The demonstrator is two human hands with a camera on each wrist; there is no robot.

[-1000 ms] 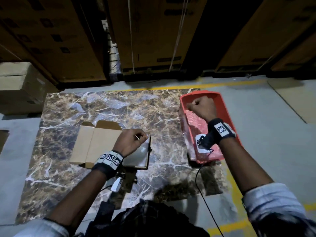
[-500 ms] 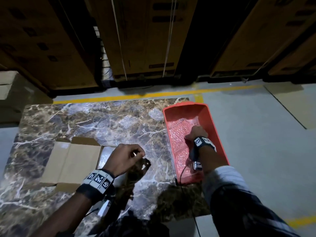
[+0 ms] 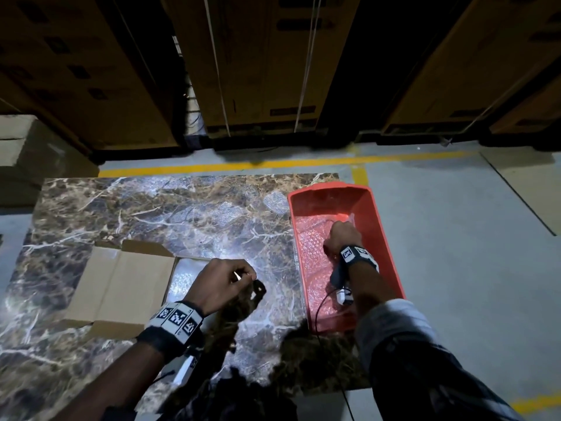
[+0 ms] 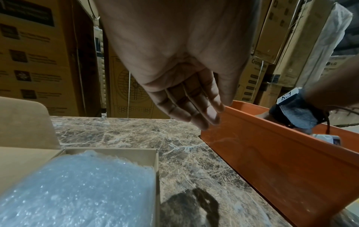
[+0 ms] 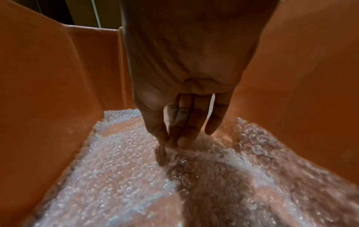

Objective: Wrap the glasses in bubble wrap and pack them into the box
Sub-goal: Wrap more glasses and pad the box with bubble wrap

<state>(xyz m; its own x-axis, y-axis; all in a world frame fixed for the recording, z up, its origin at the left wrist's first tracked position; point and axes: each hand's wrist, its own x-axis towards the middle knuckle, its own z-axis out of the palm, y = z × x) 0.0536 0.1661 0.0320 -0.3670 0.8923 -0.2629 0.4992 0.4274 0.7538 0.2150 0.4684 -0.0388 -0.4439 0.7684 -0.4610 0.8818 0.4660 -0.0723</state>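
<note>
Right wrist view: right hand inside the red bin, thumb and fingertips pinching the top sheet of bubble wrap.
Sheet: flat under the hand, long axis along the bin.
Left hand: loosely curled, holding nothing, over the box.
Nearer hand: right.

An open cardboard box lies on the marble table, left of the red tray. The left hand hovers with fingers curled between box and tray, holding nothing visible. The right hand reaches down inside the tray onto the bubble wrap lining it.
</note>
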